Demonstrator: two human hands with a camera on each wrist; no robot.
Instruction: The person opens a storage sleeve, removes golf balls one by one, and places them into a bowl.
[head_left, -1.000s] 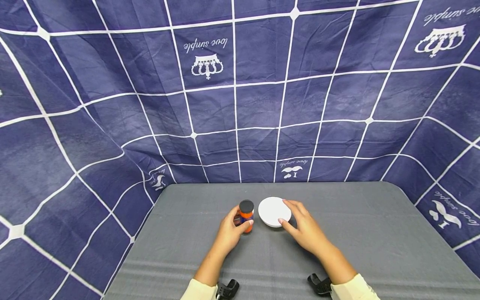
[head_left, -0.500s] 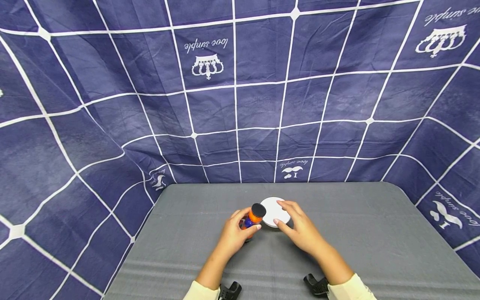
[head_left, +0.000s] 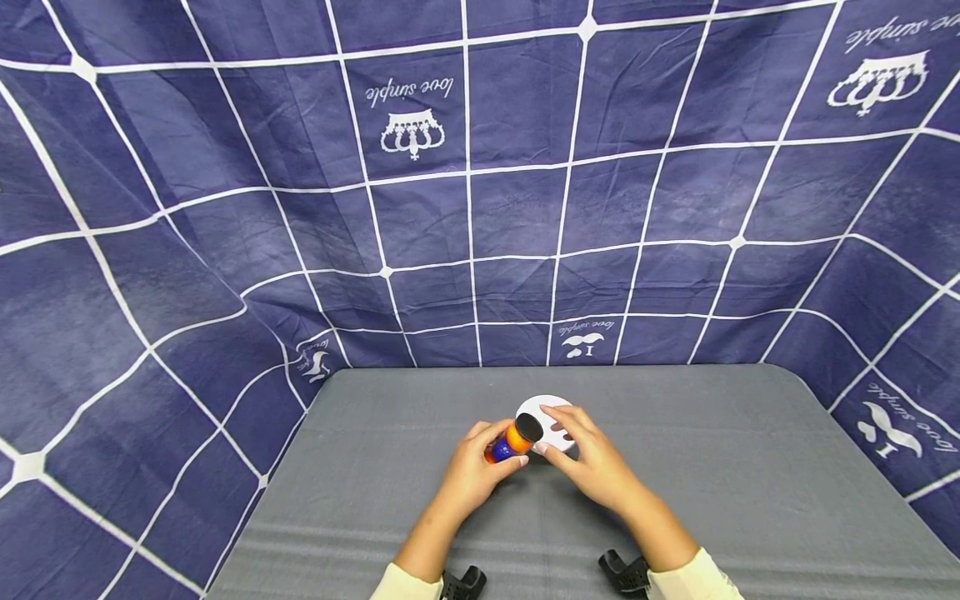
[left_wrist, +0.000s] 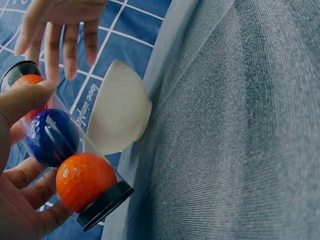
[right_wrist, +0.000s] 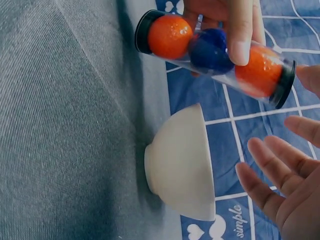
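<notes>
My left hand (head_left: pixel 472 467) grips a clear tube of golf balls (left_wrist: pixel 91 146), fingers and thumb wrapped about its middle. An orange ball (left_wrist: pixel 85 181), a blue ball (left_wrist: pixel 52 137) and another orange ball (right_wrist: pixel 259 71) sit in a row inside it. Black caps close both ends. The tube is off the table, tilted, its upper cap (head_left: pixel 529 427) leaning toward my right hand (head_left: pixel 596 462). That hand has its fingers spread and holds nothing; its thumb is close to the cap, and I cannot tell whether they touch. A white bowl (right_wrist: pixel 180 165) stands upright just behind and below.
The grey cloth-covered table (head_left: pixel 720 467) stretches out on both sides of the hands. A blue curtain with white grid lines (head_left: pixel 517 217) hangs behind it and around both sides. Black wrist mounts (head_left: pixel 624 573) sit by the cuffs.
My left hand has lifted the tube from upright and tilted it, moving right toward the bowl. My right hand has left the bowl's rim and come left toward the tube's cap.
</notes>
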